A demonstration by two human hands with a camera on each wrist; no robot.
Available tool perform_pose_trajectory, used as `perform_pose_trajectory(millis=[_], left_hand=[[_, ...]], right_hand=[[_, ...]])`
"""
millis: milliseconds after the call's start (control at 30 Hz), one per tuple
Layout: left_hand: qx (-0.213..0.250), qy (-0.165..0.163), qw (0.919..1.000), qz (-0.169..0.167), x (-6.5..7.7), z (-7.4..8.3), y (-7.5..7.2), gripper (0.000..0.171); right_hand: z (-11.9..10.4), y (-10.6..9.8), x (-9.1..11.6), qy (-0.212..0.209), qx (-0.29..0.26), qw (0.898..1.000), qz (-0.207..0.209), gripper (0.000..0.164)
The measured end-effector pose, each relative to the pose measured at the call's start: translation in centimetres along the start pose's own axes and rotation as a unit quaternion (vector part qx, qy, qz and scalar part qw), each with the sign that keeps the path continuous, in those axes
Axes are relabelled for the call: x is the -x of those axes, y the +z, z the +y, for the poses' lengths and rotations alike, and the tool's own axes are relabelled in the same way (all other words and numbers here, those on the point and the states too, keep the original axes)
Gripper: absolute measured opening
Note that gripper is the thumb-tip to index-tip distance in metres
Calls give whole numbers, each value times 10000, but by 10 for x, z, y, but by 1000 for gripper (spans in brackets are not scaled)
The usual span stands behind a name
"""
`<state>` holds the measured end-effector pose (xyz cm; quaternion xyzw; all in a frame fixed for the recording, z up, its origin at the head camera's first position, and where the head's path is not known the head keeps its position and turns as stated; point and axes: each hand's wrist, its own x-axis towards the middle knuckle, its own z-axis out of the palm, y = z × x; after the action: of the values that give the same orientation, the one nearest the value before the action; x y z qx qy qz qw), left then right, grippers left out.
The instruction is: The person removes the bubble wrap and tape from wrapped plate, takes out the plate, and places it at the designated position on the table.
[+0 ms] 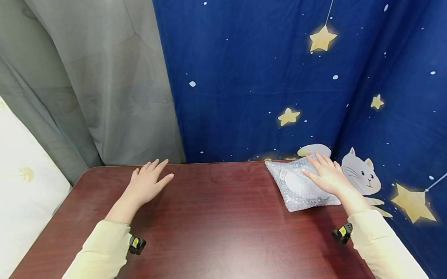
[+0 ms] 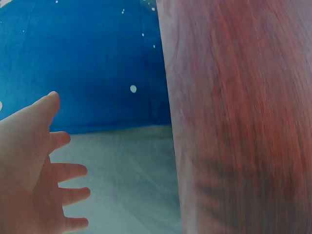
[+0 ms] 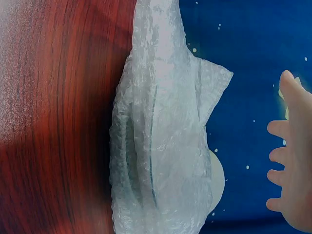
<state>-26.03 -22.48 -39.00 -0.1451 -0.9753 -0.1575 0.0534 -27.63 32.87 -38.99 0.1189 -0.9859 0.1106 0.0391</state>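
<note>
A clear bubble-wrap package [image 1: 298,188] lies on the far right of the reddish-brown table [image 1: 220,224], with something round and pale showing through the wrap. Over its right part reaches my right hand [image 1: 328,176], fingers spread and straight. The right wrist view shows a gap between this hand [image 3: 297,161] and the puffy bubble wrap [image 3: 165,126]. My left hand [image 1: 146,183] hovers over the table's far left, its fingers spread and holding nothing. In the left wrist view the same hand [image 2: 34,170] has thumb and fingers apart, and its shadow falls on the wood.
Behind the table's back edge hang a grey curtain [image 1: 122,86] and a dark blue curtain [image 1: 242,71] with stars and a cat print. A white cloth [image 1: 17,188] borders the left side. Each wrist carries a small black camera [image 1: 137,245].
</note>
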Motion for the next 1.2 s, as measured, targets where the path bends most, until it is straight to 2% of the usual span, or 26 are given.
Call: perform_pose_trajectory(millis=[267, 533, 767, 1067, 1200], left_hand=[[59, 208, 9992, 327, -9, 19, 11, 61], [313, 322, 9980, 445, -16, 37, 18, 57], [683, 384, 9961, 413, -21, 52, 28, 57], [1243, 244, 9915, 294, -28, 75, 40, 56], [1431, 148, 9893, 227, -31, 86, 46, 56]], right_hand=[[6, -1, 1, 232, -58, 9993, 294, 66], [15, 1, 6, 492, -216, 9965, 648, 68], [24, 6, 11, 696, -430, 9916, 1000, 64], [31, 10, 19, 1429, -1147, 9800, 781, 76], [36, 13, 20, 1671, -1442, 9724, 763, 75]])
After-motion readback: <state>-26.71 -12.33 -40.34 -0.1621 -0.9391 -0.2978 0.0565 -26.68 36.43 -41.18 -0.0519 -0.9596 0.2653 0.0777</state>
